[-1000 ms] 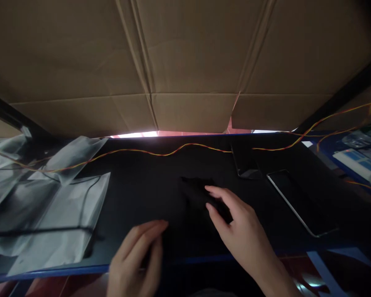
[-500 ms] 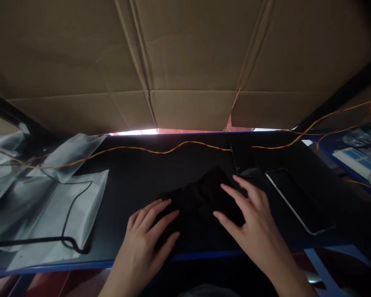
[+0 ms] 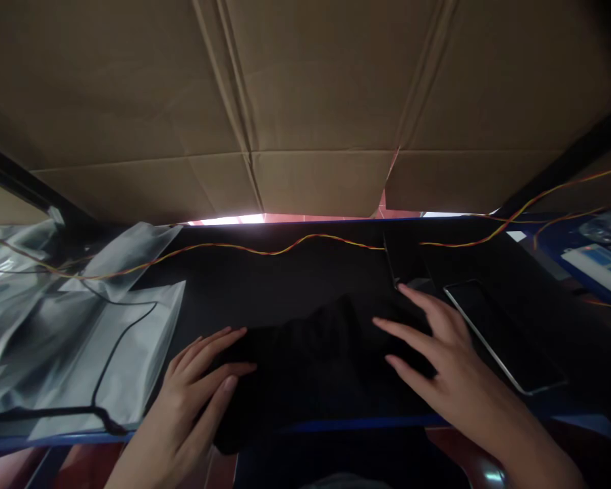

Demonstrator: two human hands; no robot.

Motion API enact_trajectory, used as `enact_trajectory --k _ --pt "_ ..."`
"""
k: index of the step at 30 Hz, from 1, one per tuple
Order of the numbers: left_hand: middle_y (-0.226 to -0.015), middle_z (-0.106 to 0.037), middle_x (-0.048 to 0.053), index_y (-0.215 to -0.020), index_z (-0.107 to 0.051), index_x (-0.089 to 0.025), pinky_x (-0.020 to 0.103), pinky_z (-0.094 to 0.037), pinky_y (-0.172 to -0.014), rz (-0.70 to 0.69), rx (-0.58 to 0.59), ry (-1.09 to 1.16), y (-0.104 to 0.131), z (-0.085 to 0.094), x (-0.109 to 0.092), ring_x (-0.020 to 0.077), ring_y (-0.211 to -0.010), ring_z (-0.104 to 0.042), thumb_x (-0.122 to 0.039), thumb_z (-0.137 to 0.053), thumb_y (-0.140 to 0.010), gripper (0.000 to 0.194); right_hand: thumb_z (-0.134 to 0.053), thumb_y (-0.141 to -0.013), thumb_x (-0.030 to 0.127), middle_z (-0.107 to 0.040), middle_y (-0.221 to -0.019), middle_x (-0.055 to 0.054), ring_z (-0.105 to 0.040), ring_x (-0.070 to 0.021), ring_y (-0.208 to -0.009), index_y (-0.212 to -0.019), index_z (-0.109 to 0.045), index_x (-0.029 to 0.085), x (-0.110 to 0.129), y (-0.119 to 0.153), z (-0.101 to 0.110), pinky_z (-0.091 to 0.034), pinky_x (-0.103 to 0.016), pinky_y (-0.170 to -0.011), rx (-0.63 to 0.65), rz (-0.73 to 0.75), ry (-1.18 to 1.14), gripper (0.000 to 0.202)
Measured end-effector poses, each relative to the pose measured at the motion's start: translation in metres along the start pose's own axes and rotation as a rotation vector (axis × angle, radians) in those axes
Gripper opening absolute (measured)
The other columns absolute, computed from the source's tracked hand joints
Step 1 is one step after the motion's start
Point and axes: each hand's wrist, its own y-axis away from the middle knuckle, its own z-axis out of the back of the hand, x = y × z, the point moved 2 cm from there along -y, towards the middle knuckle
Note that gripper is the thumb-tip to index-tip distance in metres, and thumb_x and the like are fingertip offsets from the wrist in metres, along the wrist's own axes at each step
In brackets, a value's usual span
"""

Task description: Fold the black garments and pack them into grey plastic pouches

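A dark, rumpled black cloth (image 3: 320, 346) lies on the black tabletop between my two hands; its outline is hard to tell from the surface. At its left end rests my left hand (image 3: 196, 390), fingers stretched out over the fabric and thumb close below them. My right hand (image 3: 442, 346) is spread over the cloth's right end, fingertips apart and pointing left. Just beyond the right fingertips is a flat black object (image 3: 404, 261). A phone with a pale edge (image 3: 499, 333) lies right of that hand.
Clear plastic bags (image 3: 127, 353) and a black cord (image 3: 56, 412) cover the table's left side. A twisted red-yellow wire (image 3: 269, 252) crosses the back. Cardboard (image 3: 326, 88) walls off the far side. White-and-blue packaging (image 3: 603, 268) sits at far right.
My hands have moved apart, left hand to the left and right hand to the right. The cloth now spreads wider and reaches nearer the front edge. The view has shifted slightly.
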Motion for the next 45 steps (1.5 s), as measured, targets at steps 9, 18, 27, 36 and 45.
enact_trajectory --k 9,18,27,36,45 --pt "-0.126 -0.079 0.002 -0.127 -0.081 -0.041 0.039 -0.066 -0.094 0.012 0.107 0.08 -0.038 0.012 0.009 0.0254 -0.108 -0.079 -0.065 -0.067 -0.101 0.038 -0.062 -0.109 0.048 -0.082 -0.113 -0.007 -0.079 -0.029 -0.106 -0.101 -0.079 0.027 -0.024 -0.069 -0.016 -0.063 -0.048 -0.095 -0.091 -0.266 -0.289 0.028" --pt "-0.122 -0.075 0.003 -0.124 -0.075 -0.031 0.033 -0.064 -0.085 0.115 0.135 0.146 -0.073 0.008 0.003 0.0223 -0.101 -0.078 -0.061 -0.065 -0.103 0.038 -0.063 -0.106 0.03 -0.068 -0.136 -0.01 -0.063 -0.0324 -0.134 -0.111 -0.075 0.028 0.023 -0.059 -0.018 -0.05 -0.058 -0.118 -0.227 -0.119 -0.134 0.013" --pt "-0.115 -0.072 0.003 -0.103 -0.082 -0.033 0.033 -0.062 -0.085 0.022 0.154 0.044 -0.078 0.003 0.013 0.02 -0.095 -0.075 -0.051 -0.056 -0.109 0.033 -0.082 -0.092 0.012 -0.069 -0.149 0.0 -0.057 -0.0338 -0.15 -0.091 -0.074 0.032 0.051 0.007 -0.02 -0.063 -0.055 -0.111 0.419 0.029 -0.198 0.021" --pt "-0.111 -0.073 0.006 -0.121 -0.077 -0.028 0.042 -0.058 -0.087 0.09 -0.183 -0.114 -0.08 0.009 -0.024 0.0268 -0.097 -0.073 -0.037 -0.051 -0.112 0.029 -0.064 -0.11 0.037 -0.08 -0.129 -0.003 -0.077 -0.027 -0.121 -0.123 -0.08 0.038 0.037 -0.008 0.002 -0.068 -0.045 -0.101 0.27 0.015 -0.437 0.02" --pt "-0.181 -0.035 0.012 -0.176 -0.03 -0.036 0.064 -0.06 -0.114 -0.097 0.235 -0.098 -0.014 -0.03 -0.032 0.0457 -0.159 -0.047 -0.049 -0.1 -0.074 0.124 -0.08 -0.099 0.055 -0.041 -0.178 -0.008 -0.031 -0.0386 -0.167 -0.168 -0.048 0.032 0.019 -0.022 -0.038 -0.034 -0.072 -0.13 0.322 0.049 -0.086 0.08"
